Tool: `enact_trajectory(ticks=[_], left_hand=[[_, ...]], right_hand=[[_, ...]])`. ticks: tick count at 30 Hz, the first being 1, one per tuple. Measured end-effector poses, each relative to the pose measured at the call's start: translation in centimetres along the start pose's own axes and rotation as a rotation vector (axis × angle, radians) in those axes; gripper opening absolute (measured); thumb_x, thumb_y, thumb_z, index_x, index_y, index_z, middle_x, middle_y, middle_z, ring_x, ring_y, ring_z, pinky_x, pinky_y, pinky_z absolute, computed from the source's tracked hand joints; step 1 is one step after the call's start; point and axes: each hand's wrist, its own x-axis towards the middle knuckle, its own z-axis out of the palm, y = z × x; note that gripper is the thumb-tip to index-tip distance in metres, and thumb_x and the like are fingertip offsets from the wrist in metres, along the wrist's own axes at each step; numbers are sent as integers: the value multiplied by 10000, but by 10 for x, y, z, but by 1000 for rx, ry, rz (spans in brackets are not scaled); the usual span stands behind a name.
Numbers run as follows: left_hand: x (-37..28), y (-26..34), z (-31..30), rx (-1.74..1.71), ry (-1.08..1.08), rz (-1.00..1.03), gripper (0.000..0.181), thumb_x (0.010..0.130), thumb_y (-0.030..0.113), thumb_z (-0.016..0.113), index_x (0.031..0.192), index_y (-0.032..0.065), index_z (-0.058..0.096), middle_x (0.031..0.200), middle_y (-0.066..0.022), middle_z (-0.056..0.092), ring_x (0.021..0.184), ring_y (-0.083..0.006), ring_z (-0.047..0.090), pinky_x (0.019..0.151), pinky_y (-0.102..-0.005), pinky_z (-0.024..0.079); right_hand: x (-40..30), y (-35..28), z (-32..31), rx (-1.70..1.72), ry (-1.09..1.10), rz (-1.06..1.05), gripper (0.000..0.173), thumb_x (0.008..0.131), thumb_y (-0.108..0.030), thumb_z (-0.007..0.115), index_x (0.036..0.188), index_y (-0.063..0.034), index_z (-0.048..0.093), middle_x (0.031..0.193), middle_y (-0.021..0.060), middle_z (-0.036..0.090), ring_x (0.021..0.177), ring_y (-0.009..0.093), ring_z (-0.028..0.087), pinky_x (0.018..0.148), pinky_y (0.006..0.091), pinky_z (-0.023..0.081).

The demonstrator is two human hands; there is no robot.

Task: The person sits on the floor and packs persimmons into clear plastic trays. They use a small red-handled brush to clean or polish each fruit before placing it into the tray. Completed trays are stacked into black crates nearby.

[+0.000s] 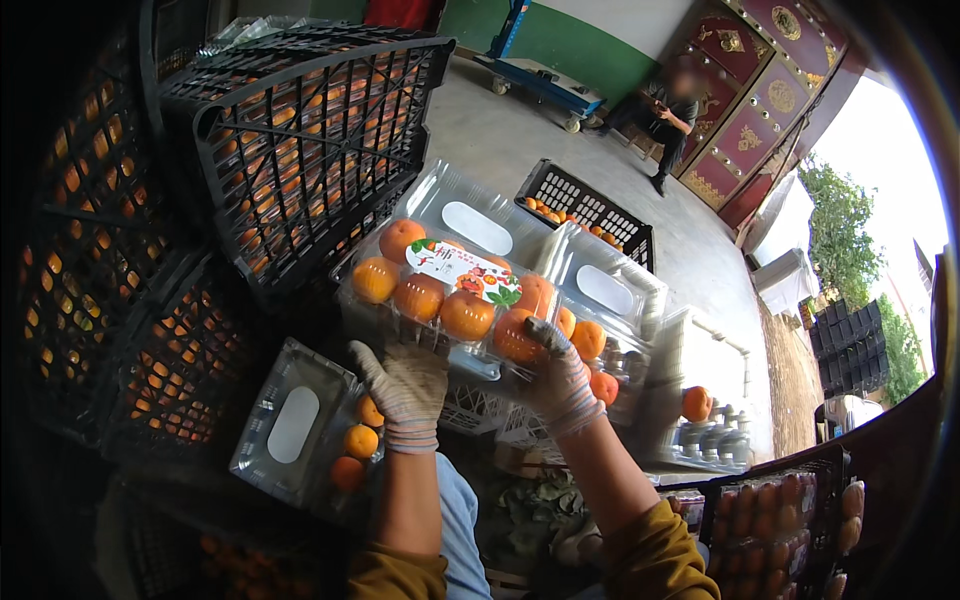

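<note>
Both my hands wear striped knit work gloves. A closed clear plastic clamshell box of persimmons (466, 315), with a printed label on its lid, is tilted in front of me. My right hand (559, 375) grips its near right corner, thumb on top. My left hand (405, 386) is at the box's near left edge, thumb apart and palm up; whether its fingers bear the box is hidden. Behind and right stand open clamshells, one with a white oval label (604, 289). Another open clamshell (292, 424) with a few persimmons lies left of my left hand.
Black crates (322, 135) packed with boxed fruit are stacked at the left. A black crate (592, 199) with loose persimmons is on the floor ahead. An open clamshell (712, 382) holds one persimmon at right. Packed crates (765, 510) stand lower right. A person (667, 112) sits by the door.
</note>
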Motion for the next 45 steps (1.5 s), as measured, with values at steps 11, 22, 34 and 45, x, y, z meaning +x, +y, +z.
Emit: enact_trajectory(ticks=[11,22,34,45], left_hand=[[-90,-57,36,167,-201,-728,928,724,659,482,1373,81,155,1365,-134,277,1255,-280,286,1022,-431,258],[-219,-135,36,591,-336,-1340,846,587,171,763,1293,47,314,1244,-71,410,1148,-209,413,976,-325,336],[-275,-71,13,936,-39,-1064,508,724,79,680,1165,-19,447,1026,-89,577,909,-170,574,780,-285,484],[-301,-70,-1,1417,-49,-786,346,583,-61,636,905,-6,521,807,-79,591,694,-172,584,620,-293,510]], right_hand=[[-233,-20,-67,-298,280,-433,795,591,-283,709,1252,-44,339,1133,87,496,1004,200,519,835,306,445],[-445,81,-118,-120,792,-487,627,789,-339,593,1269,-16,351,1193,90,476,1077,196,471,908,337,386],[-449,147,-155,2,862,-523,416,795,-209,621,1126,12,500,1015,47,574,911,139,540,825,269,430],[-448,138,-173,-81,1073,-511,215,808,-174,596,944,-12,557,717,6,544,627,89,505,566,216,425]])
